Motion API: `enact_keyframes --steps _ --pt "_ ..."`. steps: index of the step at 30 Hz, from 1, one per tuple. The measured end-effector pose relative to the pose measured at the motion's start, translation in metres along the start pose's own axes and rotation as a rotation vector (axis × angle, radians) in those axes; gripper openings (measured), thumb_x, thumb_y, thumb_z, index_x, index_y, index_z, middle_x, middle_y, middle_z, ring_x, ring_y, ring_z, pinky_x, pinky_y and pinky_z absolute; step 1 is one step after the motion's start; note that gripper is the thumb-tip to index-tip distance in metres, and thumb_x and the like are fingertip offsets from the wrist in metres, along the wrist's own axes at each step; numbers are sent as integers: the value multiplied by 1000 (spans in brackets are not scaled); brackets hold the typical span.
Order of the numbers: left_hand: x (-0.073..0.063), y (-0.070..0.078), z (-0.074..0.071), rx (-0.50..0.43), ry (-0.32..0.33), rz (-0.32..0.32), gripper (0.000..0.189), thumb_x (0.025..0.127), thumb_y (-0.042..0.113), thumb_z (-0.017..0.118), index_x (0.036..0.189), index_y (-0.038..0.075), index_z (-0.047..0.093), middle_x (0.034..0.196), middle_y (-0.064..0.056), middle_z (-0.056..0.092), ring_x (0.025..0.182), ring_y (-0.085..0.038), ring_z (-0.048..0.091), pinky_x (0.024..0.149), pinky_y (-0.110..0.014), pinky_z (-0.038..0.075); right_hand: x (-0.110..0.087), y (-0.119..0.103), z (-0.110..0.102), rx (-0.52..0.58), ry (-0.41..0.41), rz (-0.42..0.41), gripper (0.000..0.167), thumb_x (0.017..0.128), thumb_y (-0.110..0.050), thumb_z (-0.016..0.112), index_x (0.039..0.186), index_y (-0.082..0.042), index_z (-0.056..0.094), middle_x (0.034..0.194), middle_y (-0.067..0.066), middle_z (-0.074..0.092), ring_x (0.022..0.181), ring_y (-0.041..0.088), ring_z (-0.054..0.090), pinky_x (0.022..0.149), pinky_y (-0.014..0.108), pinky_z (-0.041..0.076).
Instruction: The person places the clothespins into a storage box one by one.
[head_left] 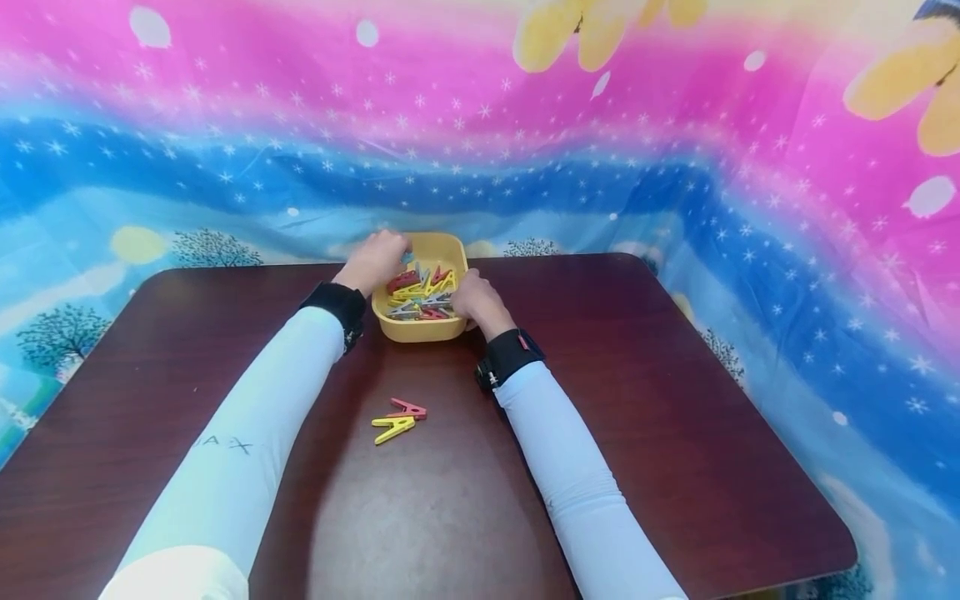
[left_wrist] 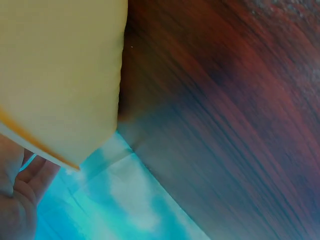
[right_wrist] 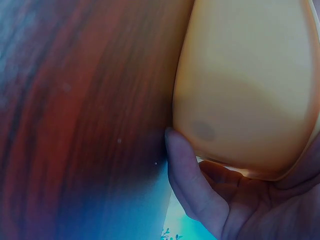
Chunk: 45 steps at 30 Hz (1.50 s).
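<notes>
A yellow plastic basin [head_left: 422, 332] stands at the far side of the table, holding several red, yellow and greyish clothespins [head_left: 422, 292]. My left hand [head_left: 378, 257] reaches over its left rim, fingertips inside. A small blue piece [head_left: 407, 257], apparently a clothespin, shows at those fingertips, mostly covered by the hand. In the left wrist view the curled left fingers [left_wrist: 37, 175] are partly hidden behind the rim. My right hand [head_left: 480, 298] grips the basin's right side; the right wrist view shows one finger [right_wrist: 187, 170] against the outer wall, low near the table.
A red clothespin [head_left: 408, 409] and a yellow clothespin [head_left: 393, 428] lie close together on the dark wooden table [head_left: 637, 400], nearer to me than the basin. A patterned cloth [head_left: 465, 167] hangs behind the table and along its right side.
</notes>
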<state>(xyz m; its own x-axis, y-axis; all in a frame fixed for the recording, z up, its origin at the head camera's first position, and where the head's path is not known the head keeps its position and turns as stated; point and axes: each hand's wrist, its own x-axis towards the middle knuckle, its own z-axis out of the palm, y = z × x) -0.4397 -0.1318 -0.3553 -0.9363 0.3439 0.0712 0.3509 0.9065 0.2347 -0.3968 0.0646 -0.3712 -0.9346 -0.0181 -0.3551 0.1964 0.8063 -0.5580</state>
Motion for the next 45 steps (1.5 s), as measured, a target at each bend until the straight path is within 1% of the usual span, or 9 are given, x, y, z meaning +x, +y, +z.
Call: enact_keyframes --steps 6,11,19,23,28,35,38,40,45 --pt "2 -5 2 18 -1 -4 38 103 10 72 140 0 68 140 -23 71 128 -41 70 111 -55 60 0 -4 -2 -10 -1 27 69 114 -18 47 172 -7 11 137 22 60 90 29 73 67 34 68" --pt "1 -7 5 16 18 3 39 104 11 72 141 0 67 141 -24 71 130 -42 68 113 -56 58 1 -3 0 -8 10 10 69 114 -17 47 172 -6 12 137 23 60 91 30 73 65 35 68" --pt "-3 -10 5 -25 35 29 39 103 8 71 140 -1 66 143 -24 68 132 -43 66 114 -56 57 2 0 1 -1 0 0 69 114 -16 47 171 -5 11 139 24 59 93 31 74 66 35 68" --pt "-4 -12 2 -19 37 37 40 103 9 71 142 -1 65 144 -23 67 134 -43 64 115 -56 56 1 0 1 -1 -6 4 69 114 -17 47 171 -5 11 140 23 58 94 30 74 65 34 68" --pt "-6 -12 -3 1 61 72 40 102 12 73 140 0 66 141 -23 67 132 -43 63 115 -56 56 1 -1 0 1 4 6 70 114 -17 47 172 -5 10 139 23 60 94 30 74 63 34 67" --pt "-10 -12 -13 15 97 117 38 103 17 74 137 2 68 139 -21 69 136 -42 61 120 -57 51 2 -5 -3 -3 -1 9 71 114 -17 47 173 -5 8 139 24 60 89 30 73 67 36 69" --pt "-17 -7 -18 -7 119 128 39 102 19 75 137 3 68 141 -19 70 140 -41 59 123 -57 49 3 -5 -3 -5 1 1 71 114 -17 46 173 -5 8 138 24 60 89 30 73 67 36 69" --pt "-24 0 -22 -31 142 144 39 102 20 76 137 4 69 142 -18 70 141 -41 59 124 -58 48 3 -4 -2 -8 -5 -8 71 114 -17 46 173 -5 8 137 24 59 90 31 74 66 35 68" --pt "-52 28 -36 -95 230 230 37 99 20 77 133 5 72 138 -16 73 138 -39 61 123 -57 48 3 -2 -3 -11 -31 1 66 114 -20 46 170 -4 14 137 23 59 92 30 73 65 34 68"
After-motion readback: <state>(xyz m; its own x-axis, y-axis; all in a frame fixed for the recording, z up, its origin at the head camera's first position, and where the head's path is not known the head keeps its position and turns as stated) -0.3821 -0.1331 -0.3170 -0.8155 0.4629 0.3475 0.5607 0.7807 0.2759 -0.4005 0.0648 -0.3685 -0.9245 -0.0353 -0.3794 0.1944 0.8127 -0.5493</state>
